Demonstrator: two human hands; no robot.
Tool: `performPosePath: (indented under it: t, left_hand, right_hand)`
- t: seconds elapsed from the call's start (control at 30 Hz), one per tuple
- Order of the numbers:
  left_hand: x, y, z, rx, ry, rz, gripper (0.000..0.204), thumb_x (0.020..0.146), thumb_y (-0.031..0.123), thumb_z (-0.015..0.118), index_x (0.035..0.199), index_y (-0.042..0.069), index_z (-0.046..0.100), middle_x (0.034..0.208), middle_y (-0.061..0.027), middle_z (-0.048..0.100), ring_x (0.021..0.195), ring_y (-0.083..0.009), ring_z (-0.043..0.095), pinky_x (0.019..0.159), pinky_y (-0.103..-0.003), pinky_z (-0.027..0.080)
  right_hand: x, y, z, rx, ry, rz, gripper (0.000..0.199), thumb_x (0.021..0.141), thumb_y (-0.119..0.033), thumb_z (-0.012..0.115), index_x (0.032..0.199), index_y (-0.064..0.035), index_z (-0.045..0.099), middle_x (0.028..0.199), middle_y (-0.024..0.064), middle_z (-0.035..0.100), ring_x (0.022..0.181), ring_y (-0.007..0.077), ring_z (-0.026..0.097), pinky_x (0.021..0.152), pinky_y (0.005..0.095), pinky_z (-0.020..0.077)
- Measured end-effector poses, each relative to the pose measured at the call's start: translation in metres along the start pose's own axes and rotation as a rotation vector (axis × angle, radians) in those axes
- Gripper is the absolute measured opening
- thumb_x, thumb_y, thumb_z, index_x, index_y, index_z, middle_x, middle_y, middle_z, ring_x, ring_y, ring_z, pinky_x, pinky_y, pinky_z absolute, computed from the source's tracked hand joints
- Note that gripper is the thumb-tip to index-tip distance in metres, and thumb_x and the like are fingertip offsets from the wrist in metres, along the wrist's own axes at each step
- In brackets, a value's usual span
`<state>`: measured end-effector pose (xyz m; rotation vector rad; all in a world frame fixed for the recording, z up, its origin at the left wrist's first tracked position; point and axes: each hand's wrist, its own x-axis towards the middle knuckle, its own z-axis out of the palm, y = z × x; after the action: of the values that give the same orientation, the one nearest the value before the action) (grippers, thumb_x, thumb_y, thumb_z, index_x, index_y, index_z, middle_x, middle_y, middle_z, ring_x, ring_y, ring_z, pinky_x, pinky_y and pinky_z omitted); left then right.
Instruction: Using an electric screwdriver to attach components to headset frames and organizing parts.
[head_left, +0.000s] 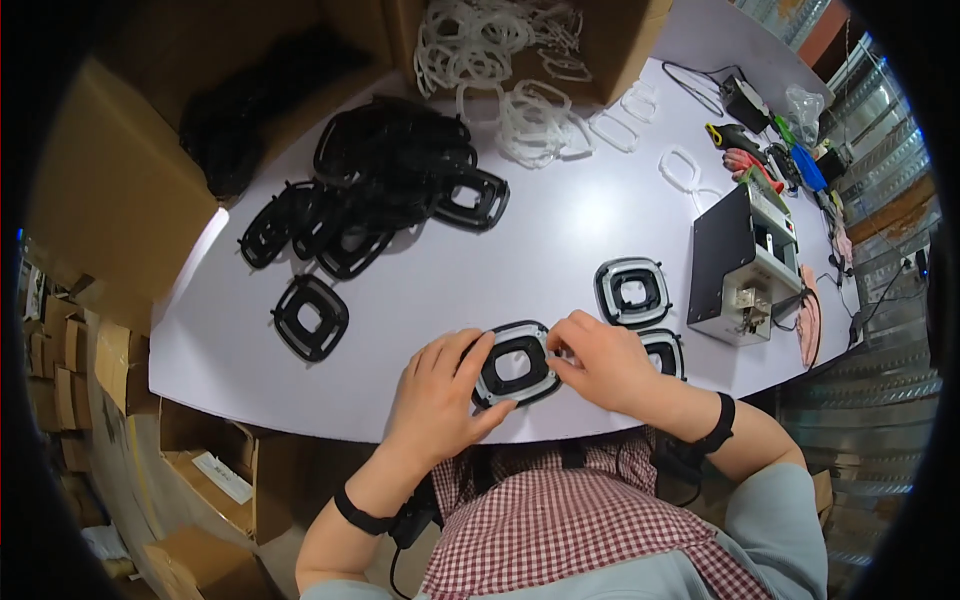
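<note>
My left hand [440, 390] and my right hand [600, 362] both grip one black square frame with a translucent white ring on it [514, 364], near the front edge of the white table [560, 240]. The left fingers wrap its left side, the right fingers pinch its right edge. Two similar frames with white rings lie to the right: one [632, 291] farther back, another [664, 350] partly hidden behind my right hand.
A pile of black frames [390, 190] lies at the back left, a single one [311, 317] nearer. Loose white rings [520, 110] spill from a cardboard box [610, 40] at the back. A small black and white machine [745, 265] and tools [760, 150] stand at the right.
</note>
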<state>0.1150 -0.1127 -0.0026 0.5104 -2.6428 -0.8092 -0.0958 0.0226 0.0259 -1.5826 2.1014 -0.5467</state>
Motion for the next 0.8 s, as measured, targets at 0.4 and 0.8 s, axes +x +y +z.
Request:
performPosePath:
  t: [0.4,0.8]
  left_hand:
    - [0.133,0.008,0.047,0.130,0.084,-0.005,0.073,0.085,0.043,0.078,0.137,-0.002,0.054,0.134,-0.0176,0.056,0.118,-0.0373,0.055,0.101,-0.048,0.047]
    - [0.113,-0.035,0.002,0.181,0.018,0.053,0.042,0.077,0.030,0.083,0.103,0.005,0.063,0.120,-0.0143,0.061,0.119,-0.0348,0.054,0.100,-0.054,0.041]
  right_hand:
    - [0.072,0.035,-0.094,-0.263,0.165,-0.054,0.019,0.089,-0.025,0.069,0.100,-0.0095,0.070,0.098,0.0109,0.068,0.094,0.0324,0.068,0.079,0.0454,0.0553]
    - [0.239,0.097,-0.067,-0.425,0.371,-0.074,0.031,0.088,-0.020,0.070,0.117,-0.0084,0.067,0.116,0.0113,0.064,0.101,0.0339,0.068,0.082,0.0465,0.0564]
